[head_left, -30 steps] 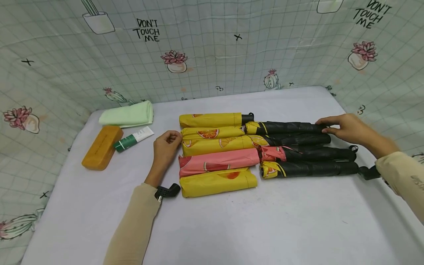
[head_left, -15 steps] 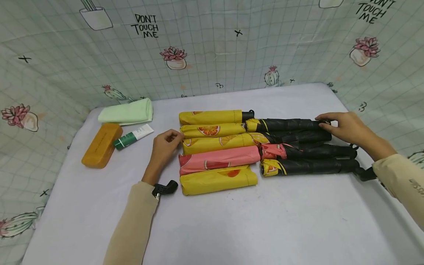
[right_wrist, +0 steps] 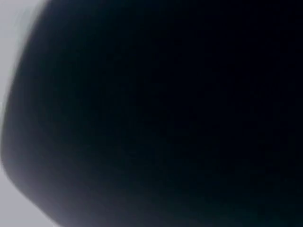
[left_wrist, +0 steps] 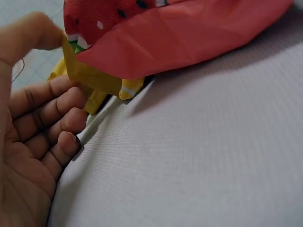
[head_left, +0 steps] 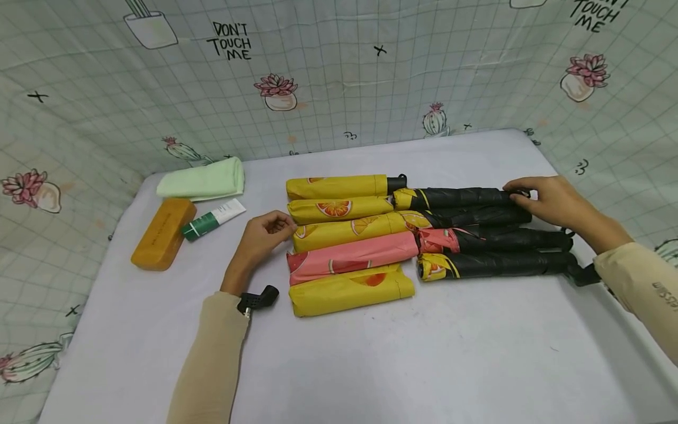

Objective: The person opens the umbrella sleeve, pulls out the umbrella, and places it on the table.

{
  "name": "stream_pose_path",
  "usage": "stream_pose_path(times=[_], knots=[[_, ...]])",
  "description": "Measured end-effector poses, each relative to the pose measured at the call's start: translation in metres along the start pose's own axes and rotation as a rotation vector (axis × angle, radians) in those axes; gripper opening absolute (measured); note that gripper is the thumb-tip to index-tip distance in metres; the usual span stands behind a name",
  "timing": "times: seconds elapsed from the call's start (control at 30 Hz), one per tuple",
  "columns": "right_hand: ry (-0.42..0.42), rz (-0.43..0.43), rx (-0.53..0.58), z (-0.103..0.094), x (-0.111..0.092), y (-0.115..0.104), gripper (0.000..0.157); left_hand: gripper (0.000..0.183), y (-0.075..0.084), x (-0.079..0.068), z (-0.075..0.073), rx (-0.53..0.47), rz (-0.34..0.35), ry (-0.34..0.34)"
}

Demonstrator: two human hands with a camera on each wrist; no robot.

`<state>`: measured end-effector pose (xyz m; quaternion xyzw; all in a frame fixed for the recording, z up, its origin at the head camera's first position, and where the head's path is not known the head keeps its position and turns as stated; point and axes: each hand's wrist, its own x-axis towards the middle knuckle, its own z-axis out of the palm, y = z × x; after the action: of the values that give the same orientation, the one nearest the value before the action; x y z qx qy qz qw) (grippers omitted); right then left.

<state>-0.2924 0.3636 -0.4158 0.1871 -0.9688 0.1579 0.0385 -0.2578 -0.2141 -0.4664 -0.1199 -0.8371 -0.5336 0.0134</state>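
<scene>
In the head view, my left hand (head_left: 262, 238) is at the left end of a yellow orange-print umbrella sleeve (head_left: 349, 231), third from the back. Its thumb and index finger pinch a yellow fabric edge (left_wrist: 71, 59) in the left wrist view, the other fingers loosely bent. My right hand (head_left: 553, 200) grips the right end of a black folded umbrella (head_left: 461, 198) between thumb and fingers. That umbrella's yellow tip meets another yellow sleeve (head_left: 339, 209). A pink watermelon-print sleeve (head_left: 360, 254) lies nearer me. A dark shape (right_wrist: 165, 113) fills most of the right wrist view.
Behind lies a yellow-covered umbrella (head_left: 339, 187); a yellow sleeve (head_left: 349, 291) is nearest me. More black umbrellas (head_left: 508, 265) lie at right. At left are a brown block (head_left: 163, 234), a green-and-white tube (head_left: 213, 219) and a pale green cloth (head_left: 203, 179). A printed cloth hangs behind.
My left hand has shifted slightly toward me, from near the second sleeve to the third sleeve's end. My right hand stays at the same umbrella's end, fingers closer over it.
</scene>
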Motion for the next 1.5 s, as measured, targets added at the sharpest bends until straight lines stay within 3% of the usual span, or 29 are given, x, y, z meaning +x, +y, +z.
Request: stream_pose_path(times=[0.27,0.6,0.9,1.27,1.37,1.5], knots=[[0.018,-0.028,-0.003,-0.005,-0.001,-0.006,0.025,0.014,0.000,0.000,-0.003,0.006,-0.015,0.036],[0.002,-0.001,0.001,-0.010,-0.003,-0.011,0.027,0.019,-0.001,0.001,-0.005,0.040,-0.008,-0.058],[0.025,-0.024,-0.009,-0.012,-0.005,-0.015,0.026,0.016,-0.003,-0.001,-0.006,-0.040,0.003,0.040],[0.035,-0.067,0.009,-0.017,0.006,-0.034,0.023,0.034,0.001,0.007,-0.008,-0.038,-0.113,0.162],[0.013,-0.049,0.053,-0.023,0.013,-0.042,0.024,0.036,0.005,0.015,-0.007,-0.024,-0.132,0.219],[-0.087,0.052,0.208,-0.028,0.027,-0.058,0.035,0.037,0.007,0.027,-0.005,0.012,-0.165,0.279]])
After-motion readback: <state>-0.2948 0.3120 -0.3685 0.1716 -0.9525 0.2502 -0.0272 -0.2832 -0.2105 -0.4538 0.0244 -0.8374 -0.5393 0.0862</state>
